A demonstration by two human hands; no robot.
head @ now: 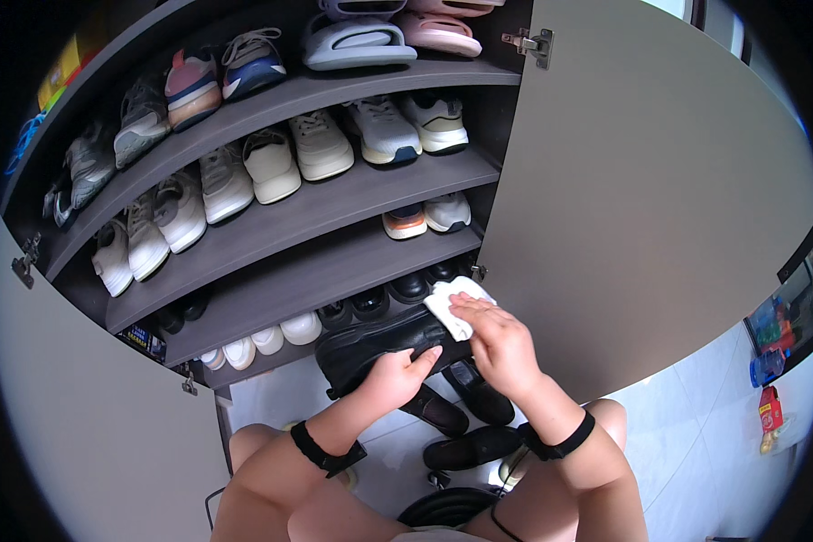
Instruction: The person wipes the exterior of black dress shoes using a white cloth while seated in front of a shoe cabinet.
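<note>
A black leather shoe (362, 349) is held up in front of the cabinet's lowest shelves. My left hand (403, 372) grips it from the near side, with the thumb lying along its edge. A folded white cloth (457, 308) is under the fingers of my right hand (494, 332), pressed against the shoe's right end. The cloth hides that end, and the fingers of my left hand are out of sight beneath the shoe. Below my hands, several dark shoes (477, 447) lie on the floor.
The shoe cabinet (298, 237) holds sneakers (325, 142) and slippers (359, 44) on its shelves, and black shoes (406, 288) low down. Its right door (637, 190) and left door (101, 393) stand open at the sides. A red package (771, 410) is at the far right.
</note>
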